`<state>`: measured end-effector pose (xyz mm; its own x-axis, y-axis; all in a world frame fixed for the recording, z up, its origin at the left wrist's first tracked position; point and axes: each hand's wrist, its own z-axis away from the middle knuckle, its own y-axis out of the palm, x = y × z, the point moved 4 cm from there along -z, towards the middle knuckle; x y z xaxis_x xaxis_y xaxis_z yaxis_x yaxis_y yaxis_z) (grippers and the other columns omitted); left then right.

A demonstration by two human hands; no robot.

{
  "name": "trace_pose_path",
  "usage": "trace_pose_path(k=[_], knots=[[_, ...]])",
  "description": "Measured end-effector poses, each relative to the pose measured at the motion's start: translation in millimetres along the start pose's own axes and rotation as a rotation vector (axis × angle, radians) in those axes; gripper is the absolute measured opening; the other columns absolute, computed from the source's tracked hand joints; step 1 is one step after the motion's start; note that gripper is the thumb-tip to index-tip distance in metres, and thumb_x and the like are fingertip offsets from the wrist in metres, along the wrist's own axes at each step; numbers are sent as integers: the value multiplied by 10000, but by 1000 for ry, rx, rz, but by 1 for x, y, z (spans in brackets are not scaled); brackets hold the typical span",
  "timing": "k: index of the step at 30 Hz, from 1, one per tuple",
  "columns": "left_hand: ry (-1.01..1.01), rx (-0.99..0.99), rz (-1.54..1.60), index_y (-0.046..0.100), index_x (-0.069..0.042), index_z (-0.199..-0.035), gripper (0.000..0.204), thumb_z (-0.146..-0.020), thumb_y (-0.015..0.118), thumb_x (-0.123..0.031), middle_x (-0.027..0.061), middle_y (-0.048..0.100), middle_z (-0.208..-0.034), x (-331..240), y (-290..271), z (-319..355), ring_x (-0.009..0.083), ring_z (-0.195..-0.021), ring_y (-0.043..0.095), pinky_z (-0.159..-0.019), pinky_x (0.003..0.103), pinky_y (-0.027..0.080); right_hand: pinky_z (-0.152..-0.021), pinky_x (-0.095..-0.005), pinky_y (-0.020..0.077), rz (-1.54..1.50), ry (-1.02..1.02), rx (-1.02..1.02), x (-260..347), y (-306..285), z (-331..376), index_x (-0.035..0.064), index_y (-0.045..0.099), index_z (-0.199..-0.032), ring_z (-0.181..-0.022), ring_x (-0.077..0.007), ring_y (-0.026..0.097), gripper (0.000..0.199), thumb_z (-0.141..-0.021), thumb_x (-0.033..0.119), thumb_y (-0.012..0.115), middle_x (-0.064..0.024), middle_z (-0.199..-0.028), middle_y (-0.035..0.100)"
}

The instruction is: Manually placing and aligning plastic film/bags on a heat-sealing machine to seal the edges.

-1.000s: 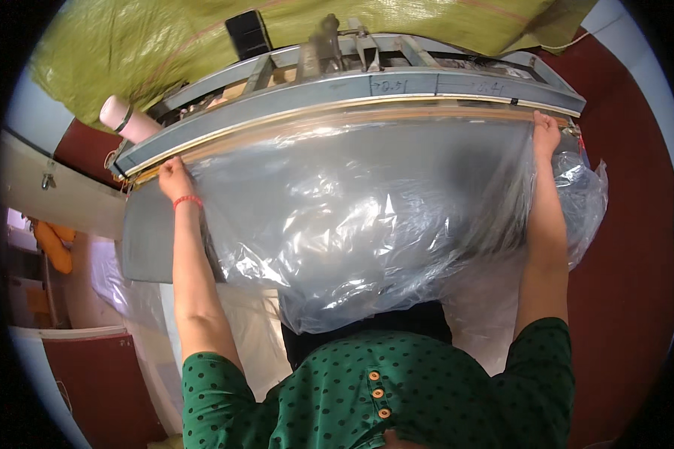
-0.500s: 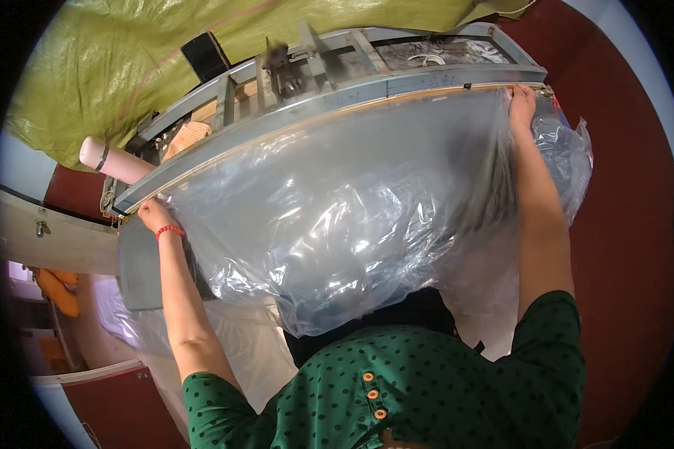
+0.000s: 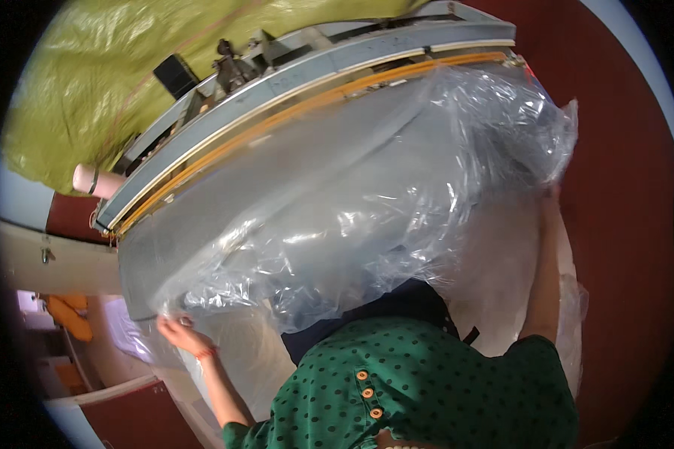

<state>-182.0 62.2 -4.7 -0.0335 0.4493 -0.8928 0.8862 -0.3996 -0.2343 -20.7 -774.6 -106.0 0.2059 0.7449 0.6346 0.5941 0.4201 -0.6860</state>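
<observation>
Clear plastic film lies in wrinkled, shiny folds over a dark grey panel in front of me. My left hand, with a red bead bracelet at the wrist, is at the near left corner, its fingers closed on the film's edge. At the right side is my right hand, raised beside a bunched part of the film; its fingers are blurred and hidden by the plastic. Along the panel's far side runs a grey metal frame with an orange-yellow strip below it.
Beyond the frame spreads a yellow-green sheet, with a black phone-like object at its edge. A pink cylinder sticks out at the frame's left end. Dark red floor lies to the right. More clear film hangs below the panel.
Both hands have left the far frame and come toward me, the left down to the near corner. The film's far edge has pulled back, baring the orange-yellow strip and more grey panel.
</observation>
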Motion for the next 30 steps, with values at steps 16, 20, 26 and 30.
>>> trace_pose_path(k=[16, 20, 26, 30], knots=[[1013, 1321, -100, 517, -51, -1090, 406, -752, 636, -242, 36, 591, -924, -42, 237, 275, 157, -858, 549, -705, 291, 440, -800, -335, 396, -277, 157, 883, 170, 104, 262, 38, 541, -1056, -930, -255, 532, 452, -673, 253, 652, -177, -1014, 562], [893, 1436, -61, 511, -49, -1096, 400, -761, 624, -237, 35, 589, -929, 16, 146, 191, 153, -856, 549, -702, 285, 437, -799, -338, 398, -323, 92, 999, 148, 74, 244, 40, 539, -1060, -923, -248, 536, 468, -667, 264, 660, -174, -1013, 562], [687, 1537, -63, 502, -46, -1104, 390, -776, 606, -229, 34, 585, -936, 127, -98, 66, 146, -852, 548, -698, 277, 434, -799, -341, 400, -401, -50, 1174, 169, 93, 191, 44, 537, -1065, -915, -239, 540, 488, -658, 279, 670, -171, -1012, 563], [537, 1595, -67, 495, -44, -1110, 384, -786, 594, -224, 34, 583, -941, 152, -192, 84, 142, -849, 547, -696, 271, 432, -769, -364, 419, 143, -613, 518, 187, 147, 197, 51, 560, -1004, -881, -238, 554, 352, -740, 282, 601, -160, -974, 572]])
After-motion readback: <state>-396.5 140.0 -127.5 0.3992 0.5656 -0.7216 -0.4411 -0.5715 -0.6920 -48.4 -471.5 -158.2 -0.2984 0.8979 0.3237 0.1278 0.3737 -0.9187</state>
